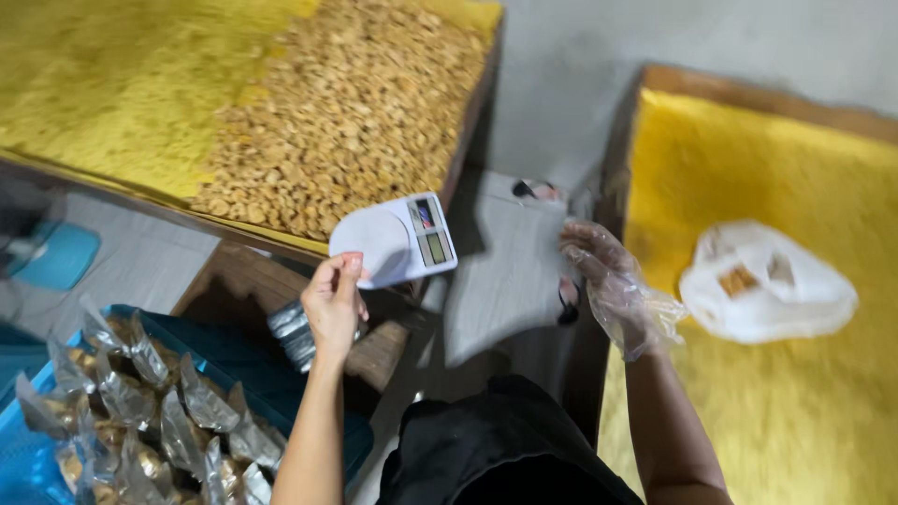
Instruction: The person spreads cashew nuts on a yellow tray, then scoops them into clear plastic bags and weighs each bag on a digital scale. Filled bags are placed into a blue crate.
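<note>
My bare left hand (pixel 334 301) grips the near edge of a small white kitchen scale (pixel 393 239) with a little display, holding it at the corner of a table covered in yellow paper (pixel 112 103). A heap of small golden snack pieces (pixel 346 112) lies on that table just behind the scale. Under my left hand sits a stack of clear empty bags (pixel 292 329). My right hand (pixel 613 285) wears a thin clear plastic glove. It hovers with fingers spread at the edge of a second yellow-covered table (pixel 795 402) and holds nothing.
A white plastic bag (pixel 767 281) with some snack pieces inside lies on the right table. A blue crate (pixel 28 449) at the lower left holds several filled, sealed clear packets (pixel 140 411). Grey floor and a pair of sandals (pixel 541 192) show between the tables.
</note>
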